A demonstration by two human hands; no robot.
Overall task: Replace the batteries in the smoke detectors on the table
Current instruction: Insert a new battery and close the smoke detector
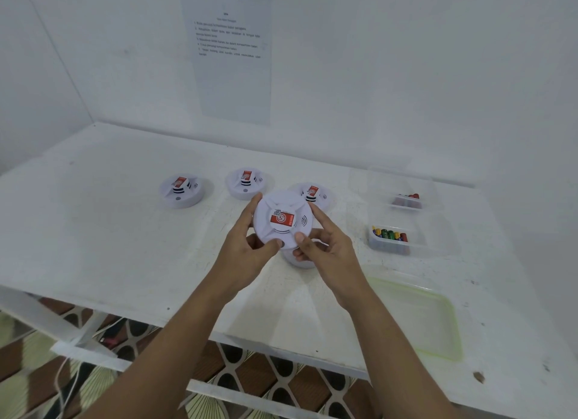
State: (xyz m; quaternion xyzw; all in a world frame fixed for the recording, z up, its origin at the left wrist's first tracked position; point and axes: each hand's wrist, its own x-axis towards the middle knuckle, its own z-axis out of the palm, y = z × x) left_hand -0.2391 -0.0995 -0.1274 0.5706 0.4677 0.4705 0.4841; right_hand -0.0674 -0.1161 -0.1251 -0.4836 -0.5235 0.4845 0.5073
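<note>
Both hands — left (247, 246), right (325, 246) — grip a white smoke detector (283, 220) above the table (109, 231).

Head camera looks forward and down, close over the table (109, 231).

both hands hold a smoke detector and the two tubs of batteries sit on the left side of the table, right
Not quite. The head view shows the near tub and the far tub of batteries on the right side of the table, not the left. The rest is right: the left hand and the right hand both hold a smoke detector.
</note>
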